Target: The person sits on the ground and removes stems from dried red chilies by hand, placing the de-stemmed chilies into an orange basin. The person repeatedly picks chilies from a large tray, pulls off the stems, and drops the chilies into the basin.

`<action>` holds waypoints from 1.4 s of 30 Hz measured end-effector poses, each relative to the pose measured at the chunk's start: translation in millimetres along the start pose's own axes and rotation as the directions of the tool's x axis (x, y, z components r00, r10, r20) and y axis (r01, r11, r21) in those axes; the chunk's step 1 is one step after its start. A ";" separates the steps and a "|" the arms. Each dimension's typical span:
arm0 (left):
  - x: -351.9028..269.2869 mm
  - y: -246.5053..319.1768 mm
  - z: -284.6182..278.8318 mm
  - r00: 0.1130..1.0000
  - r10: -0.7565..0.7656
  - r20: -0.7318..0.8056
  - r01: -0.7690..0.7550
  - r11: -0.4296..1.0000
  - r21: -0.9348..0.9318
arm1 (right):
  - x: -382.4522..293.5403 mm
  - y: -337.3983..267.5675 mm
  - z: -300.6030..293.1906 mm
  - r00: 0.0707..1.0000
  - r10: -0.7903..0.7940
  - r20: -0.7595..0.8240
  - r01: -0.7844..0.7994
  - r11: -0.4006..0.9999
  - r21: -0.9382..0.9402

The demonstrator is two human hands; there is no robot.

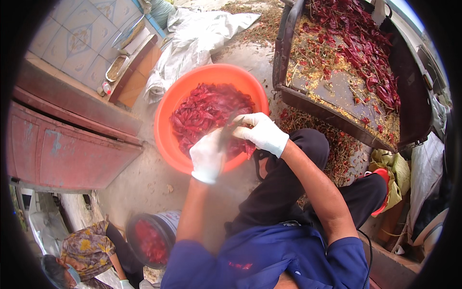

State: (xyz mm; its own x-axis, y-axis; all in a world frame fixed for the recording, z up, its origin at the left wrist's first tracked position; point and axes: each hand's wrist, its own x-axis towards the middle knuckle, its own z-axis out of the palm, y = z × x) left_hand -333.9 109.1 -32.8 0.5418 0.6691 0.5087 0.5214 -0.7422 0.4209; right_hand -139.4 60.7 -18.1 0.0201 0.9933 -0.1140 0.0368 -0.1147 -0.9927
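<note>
Both my hands wear white gloves and meet over the near right part of an orange plastic basin (pixel 164 119), which holds a heap of dried red chili peppers (pixel 202 108). My left hand (pixel 209 153) is closed around the lower end of a dark, blurred tool (pixel 228 133), seemingly scissors or shears; its exact kind cannot be told. Close against its upper part, my right hand (pixel 261 133) pinches with thumb and fingers; what it pinches is hidden. A red chili piece (pixel 249 149) hangs just below my right hand.
A metal cart bed (pixel 335 86) with chilies, stems and seeds stands at upper right. Stems (pixel 343 155) litter the ground below it. White sacks (pixel 195 36) lie beyond the basin. A bucket of chilies (pixel 149 240) and a masked, gloved co-worker (pixel 88 249) are at lower left.
</note>
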 end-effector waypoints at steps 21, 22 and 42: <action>-148.2 -49.8 9.0 0.493 -0.434 0.755 0.304 0.898 0.318 | 29.9 6.4 -1.7 0.996 0.027 -0.084 -0.017 0.992 0.124; -153.4 -48.2 10.1 0.478 -0.435 0.763 0.301 0.897 0.322 | 31.6 2.2 0.5 0.995 0.050 -0.089 -0.031 0.980 0.197; -161.6 -54.9 40.6 0.460 -0.302 0.835 0.558 0.830 -0.008 | 5.8 20.8 -14.7 0.965 0.137 -0.223 -0.104 0.983 0.153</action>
State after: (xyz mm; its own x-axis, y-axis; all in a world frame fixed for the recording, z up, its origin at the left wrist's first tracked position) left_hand -423.3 43.2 -168.5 0.6421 0.5635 -0.5198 0.7300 -0.2423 0.6391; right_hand -123.8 63.9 -38.8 0.2475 0.9395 -0.2368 -0.1191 -0.2131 -0.9697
